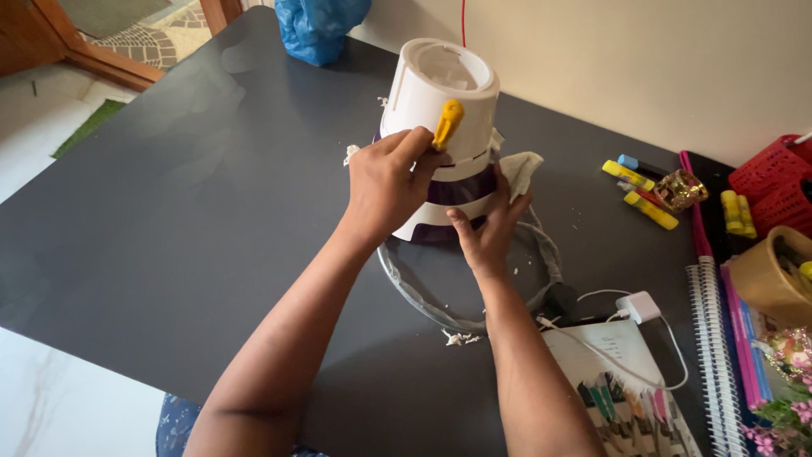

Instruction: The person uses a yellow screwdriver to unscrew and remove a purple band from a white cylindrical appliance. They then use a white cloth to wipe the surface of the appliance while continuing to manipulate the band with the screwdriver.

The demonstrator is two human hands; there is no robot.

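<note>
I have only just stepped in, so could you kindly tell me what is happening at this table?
A person is holding a white and purple mixer base that stands on a dark table. The left hand grips its side by a yellow knob, and the right hand presses a pale cloth against the lower part. The grey power cord loops around the base. Highlighters, notebooks and a white charger lie to the right.
</note>
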